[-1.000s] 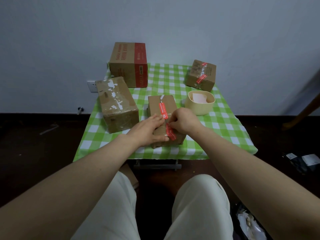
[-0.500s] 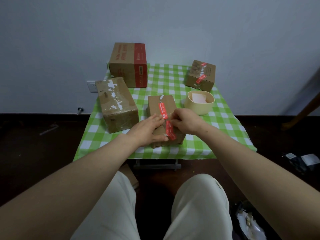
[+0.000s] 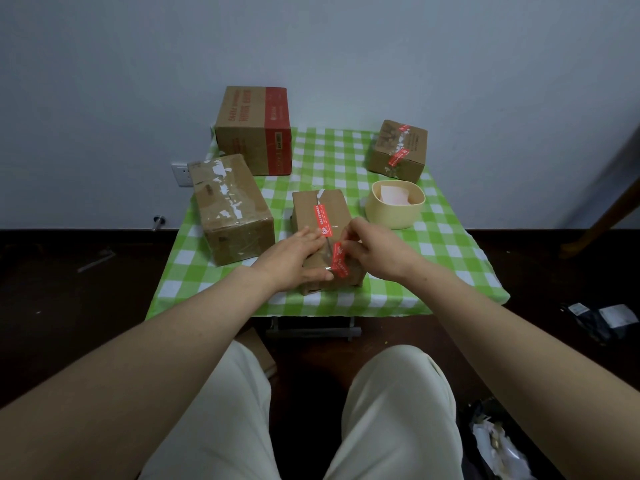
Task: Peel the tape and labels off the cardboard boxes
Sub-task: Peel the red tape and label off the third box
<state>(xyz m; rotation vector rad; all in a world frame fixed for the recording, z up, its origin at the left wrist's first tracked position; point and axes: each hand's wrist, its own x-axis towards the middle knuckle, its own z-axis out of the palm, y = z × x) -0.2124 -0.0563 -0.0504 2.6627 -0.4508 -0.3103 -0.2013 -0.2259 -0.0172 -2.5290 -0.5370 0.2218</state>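
A small brown cardboard box [image 3: 332, 209] lies in the middle of the green checked table [image 3: 450, 258], with a strip of red printed tape [image 3: 323, 220] along its top. My left hand [image 3: 294, 256] lies flat on the box's near left side, fingers straight, pressing it down. My right hand [image 3: 374, 247] pinches the near part of the red tape, which is lifted and twisted off the cardboard. Three more boxes stand around: a taped one [image 3: 232, 209] at the left, a red-banded one [image 3: 254, 129] at the back, a red-taped one [image 3: 398, 148] at the back right.
A cream tub [image 3: 394, 211] holding pale scraps sits right of the middle box. My knees in light trousers are below the table's front edge. Dark floor surrounds the table, with bags at the right [image 3: 602, 320] and a wall socket [image 3: 180, 174] at the left.
My right hand has drawn the near end of the red tape up and to the right, so more of it stands free of the box. My left hand stays pressed on the box.
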